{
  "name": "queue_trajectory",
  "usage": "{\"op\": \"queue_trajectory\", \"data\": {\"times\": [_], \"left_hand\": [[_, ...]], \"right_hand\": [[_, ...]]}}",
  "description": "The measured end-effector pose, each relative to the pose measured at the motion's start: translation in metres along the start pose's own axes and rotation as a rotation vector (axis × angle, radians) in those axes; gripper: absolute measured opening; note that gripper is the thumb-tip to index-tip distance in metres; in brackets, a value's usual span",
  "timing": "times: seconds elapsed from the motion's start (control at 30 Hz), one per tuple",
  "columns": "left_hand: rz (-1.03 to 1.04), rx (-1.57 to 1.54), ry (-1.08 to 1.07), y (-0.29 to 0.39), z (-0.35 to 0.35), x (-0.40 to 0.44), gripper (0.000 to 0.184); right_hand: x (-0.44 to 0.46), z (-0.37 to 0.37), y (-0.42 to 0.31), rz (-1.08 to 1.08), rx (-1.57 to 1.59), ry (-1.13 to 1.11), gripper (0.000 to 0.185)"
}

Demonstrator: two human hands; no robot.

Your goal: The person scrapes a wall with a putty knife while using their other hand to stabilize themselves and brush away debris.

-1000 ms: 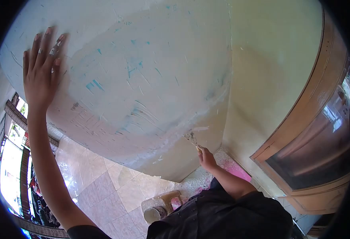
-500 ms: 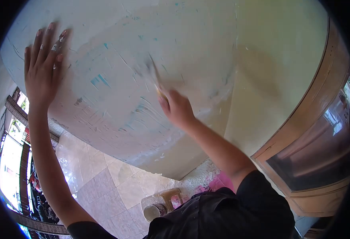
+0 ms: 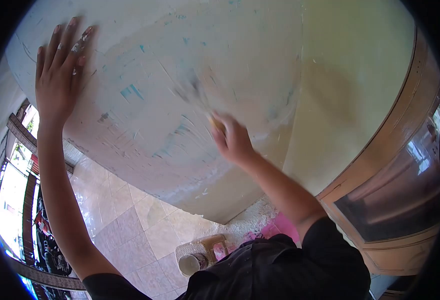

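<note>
My left hand (image 3: 57,82) lies flat on the wall (image 3: 145,120) with its fingers spread, and white flecks cling to some of them. In my right hand (image 3: 234,139) is a scraper (image 3: 216,123), gripped by its yellowish handle. Its blade, smeared by motion, is at the wall's surface, pointing up and left, but I cannot tell whether it touches. Around it the pale wall bears blue-green patches, long scratches and rough spots.
Below the wall, a white tub (image 3: 192,263) rests on a woven-looking stool (image 3: 215,245). White flakes (image 3: 252,217) and a pink patch (image 3: 280,227) mark the tiled floor (image 3: 125,220). To the right is a wooden door (image 3: 380,210); a bright opening (image 3: 17,185) is at the left.
My right hand and the scraper have moved a little down and to the right along the wall. My left hand keeps its place on the wall while the view has shifted slightly.
</note>
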State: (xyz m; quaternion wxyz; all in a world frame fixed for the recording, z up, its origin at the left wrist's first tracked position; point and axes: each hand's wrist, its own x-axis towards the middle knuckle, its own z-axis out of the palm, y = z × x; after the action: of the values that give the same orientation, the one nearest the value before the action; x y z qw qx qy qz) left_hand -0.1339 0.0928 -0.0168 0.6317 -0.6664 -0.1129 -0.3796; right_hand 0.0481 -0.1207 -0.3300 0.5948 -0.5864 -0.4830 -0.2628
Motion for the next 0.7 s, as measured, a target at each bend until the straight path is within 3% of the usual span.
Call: {"op": "queue_trajectory", "data": {"times": [0.1, 0.2, 0.3, 0.37, 0.4, 0.43, 0.47, 0.6, 0.67, 0.7], "left_hand": [[0.019, -0.046, 0.068, -0.005, 0.006, -0.007, 0.051], [0.009, -0.029, 0.047, -0.009, 0.005, -0.013, 0.052], [-0.015, -0.017, 0.023, -0.010, 0.002, -0.017, 0.052], [-0.021, -0.006, 0.012, -0.008, -0.004, -0.018, 0.052], [-0.027, -0.003, 0.013, -0.007, -0.005, -0.018, 0.052], [-0.029, 0.009, -0.002, -0.007, -0.006, -0.019, 0.053], [-0.029, 0.024, -0.015, -0.007, -0.006, -0.018, 0.053], [-0.022, 0.037, -0.051, -0.009, -0.003, -0.020, 0.053], [-0.016, -0.032, 0.046, -0.010, 0.003, -0.021, 0.052], [-0.013, -0.038, 0.048, -0.011, 0.004, -0.020, 0.052]], "right_hand": [[0.096, 0.001, -0.054, -0.152, -0.047, 0.058, 0.038], [0.088, 0.014, -0.049, -0.065, -0.201, -0.072, 0.040], [-0.036, 0.039, 0.015, 0.082, -0.264, -0.116, 0.043], [-0.157, 0.033, 0.052, 0.445, -0.426, -0.477, 0.044], [-0.215, 0.027, 0.061, 0.468, -0.345, -0.388, 0.039], [-0.255, 0.013, 0.060, 0.565, -0.280, -0.465, 0.037], [-0.287, 0.000, 0.061, 0.526, -0.240, -0.440, 0.037], [-0.249, -0.019, 0.049, 0.428, -0.233, -0.293, 0.038], [-0.161, -0.012, 0.036, 0.226, -0.139, -0.140, 0.040], [-0.113, -0.008, 0.025, 0.245, -0.112, -0.179, 0.040]]}}
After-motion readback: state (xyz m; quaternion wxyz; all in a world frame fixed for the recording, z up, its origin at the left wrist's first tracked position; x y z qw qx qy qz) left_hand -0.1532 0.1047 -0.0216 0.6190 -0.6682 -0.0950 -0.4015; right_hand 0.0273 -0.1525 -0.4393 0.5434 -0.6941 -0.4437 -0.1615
